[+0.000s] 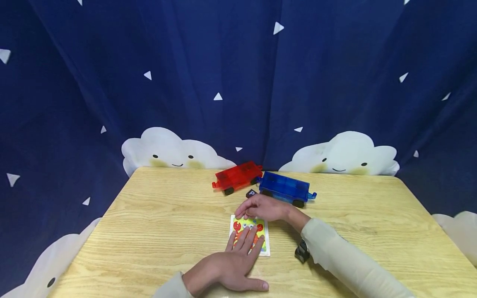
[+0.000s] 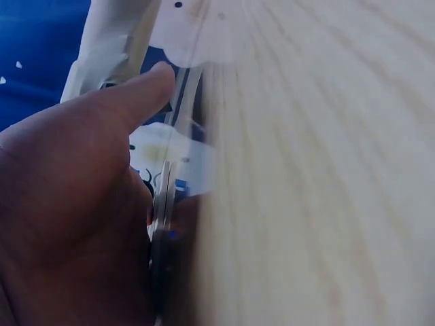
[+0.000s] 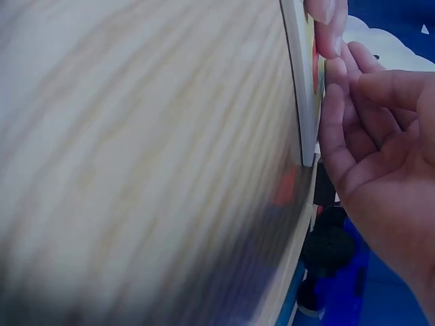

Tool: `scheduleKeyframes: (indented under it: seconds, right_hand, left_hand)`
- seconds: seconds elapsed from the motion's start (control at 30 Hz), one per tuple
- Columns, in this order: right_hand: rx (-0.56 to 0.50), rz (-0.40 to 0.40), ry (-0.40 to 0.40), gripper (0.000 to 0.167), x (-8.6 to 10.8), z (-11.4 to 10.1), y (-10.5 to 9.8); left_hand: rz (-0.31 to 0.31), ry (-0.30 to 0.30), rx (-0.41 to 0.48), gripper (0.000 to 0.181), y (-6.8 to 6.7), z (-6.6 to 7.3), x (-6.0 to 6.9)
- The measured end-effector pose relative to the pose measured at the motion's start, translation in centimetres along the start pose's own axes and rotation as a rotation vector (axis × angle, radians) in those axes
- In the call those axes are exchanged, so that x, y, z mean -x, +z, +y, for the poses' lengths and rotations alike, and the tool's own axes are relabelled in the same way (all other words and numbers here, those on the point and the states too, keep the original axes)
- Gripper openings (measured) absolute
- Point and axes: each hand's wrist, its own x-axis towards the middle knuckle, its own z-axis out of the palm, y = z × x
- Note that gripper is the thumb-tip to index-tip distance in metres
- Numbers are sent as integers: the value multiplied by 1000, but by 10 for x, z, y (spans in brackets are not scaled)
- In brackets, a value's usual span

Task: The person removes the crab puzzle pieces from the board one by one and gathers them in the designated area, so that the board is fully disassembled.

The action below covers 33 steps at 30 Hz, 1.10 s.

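Note:
A square picture tile (image 1: pixel 237 227) with a red crab on yellow lies on the wooden table. My left hand (image 1: pixel 234 267) rests palm down over its lower part, fingers straight and spread, thumb pointing right. Above the tile's far edge is my right hand (image 1: pixel 266 207), fingers loosely bent and nothing visibly held. In the right wrist view, the tile (image 3: pixel 304 81) shows a thick pale edge, with the right hand's fingers (image 3: pixel 333 125) beside its face. The left wrist view shows the left thumb (image 2: pixel 146 92); its other fingers are mostly hidden.
Behind the right hand stand a red toy wagon (image 1: pixel 238 177) and a blue toy wagon (image 1: pixel 285 188), close together. A small dark block marked P (image 1: pixel 251 193) lies near them. Beside the right sleeve is a small black object (image 1: pixel 302 251). A blue curtain (image 1: pixel 238 74) hangs behind the table.

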Motion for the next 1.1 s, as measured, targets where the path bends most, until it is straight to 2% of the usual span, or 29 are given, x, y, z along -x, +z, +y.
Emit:
scheduleKeyframes:
  seconds: [0.2, 0.47, 0.83, 1.1]
  right_hand:
    - [-22, 8, -10, 35, -3, -1, 2]
    - [-50, -3, 10, 34, -8, -2, 2]
    - [89, -3, 12, 38, -9, -6, 2]
    - [113, 0, 7, 37, -9, -7, 5]
  left_hand:
    - [-17, 18, 28, 108, -3, -2, 1]
    - [-7, 28, 30, 107, -2, -3, 0]
    - [7, 29, 25, 107, 0, -3, -1]
    - [7, 11, 31, 106, 1, -3, -1]
